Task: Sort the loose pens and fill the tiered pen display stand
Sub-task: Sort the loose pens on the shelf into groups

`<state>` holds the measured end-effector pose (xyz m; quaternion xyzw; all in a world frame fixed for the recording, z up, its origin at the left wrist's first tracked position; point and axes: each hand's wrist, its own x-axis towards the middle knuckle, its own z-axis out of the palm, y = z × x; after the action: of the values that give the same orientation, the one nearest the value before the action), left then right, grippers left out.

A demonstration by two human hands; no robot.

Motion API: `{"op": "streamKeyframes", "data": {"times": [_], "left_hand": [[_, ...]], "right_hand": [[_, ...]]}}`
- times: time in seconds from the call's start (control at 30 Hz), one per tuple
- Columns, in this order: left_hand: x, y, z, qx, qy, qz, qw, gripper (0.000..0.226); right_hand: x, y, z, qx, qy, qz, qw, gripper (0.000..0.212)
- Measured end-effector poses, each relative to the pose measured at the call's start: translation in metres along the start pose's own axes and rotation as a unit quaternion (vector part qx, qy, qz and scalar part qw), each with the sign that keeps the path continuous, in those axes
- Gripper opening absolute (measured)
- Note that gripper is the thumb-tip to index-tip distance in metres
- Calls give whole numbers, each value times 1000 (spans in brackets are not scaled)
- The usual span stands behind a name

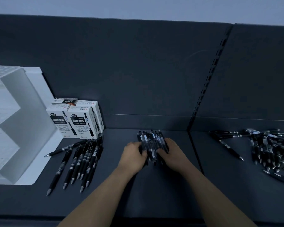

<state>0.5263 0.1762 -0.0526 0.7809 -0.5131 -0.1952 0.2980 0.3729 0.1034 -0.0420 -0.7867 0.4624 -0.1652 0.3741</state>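
Note:
A bunch of black pens with clear barrels (152,141) lies on the dark shelf at the middle. My left hand (134,155) presses against its left side and my right hand (171,154) against its right side, fingers curled around the bunch. A second group of black pens (82,159) lies roughly parallel to the left, tips toward me. A jumbled heap of pens (269,149) covers the right shelf section. The white tiered display stand (23,125) stands at the far left; its steps show no pens.
Several white pen boxes (75,120) stand upright between the stand and the back panel. A slotted upright (203,95) and a shelf seam divide the middle section from the right one. The dark back panel (138,71) rises behind everything.

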Motion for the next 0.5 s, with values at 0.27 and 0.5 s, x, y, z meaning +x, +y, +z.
{"op": "streamKeyframes", "data": {"times": [0.27,0.5], "left_hand": [[-2,1,-3,-6,1,2,1000,12],[-5,4,-12,17,-13,2,1000,14]], "right_hand": [[-1,0,3,-134,-20,51,989,77],[-11,-11,-10,-105,-14,65,992,76]]}}
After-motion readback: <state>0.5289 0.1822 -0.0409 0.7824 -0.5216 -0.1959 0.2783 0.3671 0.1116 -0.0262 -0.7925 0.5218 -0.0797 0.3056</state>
